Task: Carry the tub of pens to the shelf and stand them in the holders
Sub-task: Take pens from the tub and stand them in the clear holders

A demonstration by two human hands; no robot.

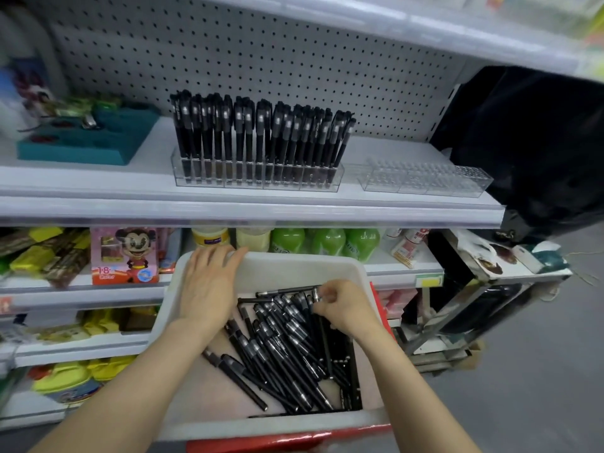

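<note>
Pinch grip, right hand (346, 305) on pens (287, 348) in the white tub (294, 259); left hand (209, 282) flat on its rim.
Head view: the right hand curls narrowly round the capped ends of one or more pens (count unclear) atop the loose heap, likely to lift them to the empty clear holder (425, 178) on the shelf (228, 204), just right of the full holder (255, 174). The left hand lies straight-fingered over the tub's far left corner, apparently steadying it below the shelf edge. The tub's support is hidden; only a red edge (287, 441) shows beneath. A black bag (539, 142) covers the shelf's right end.
</note>
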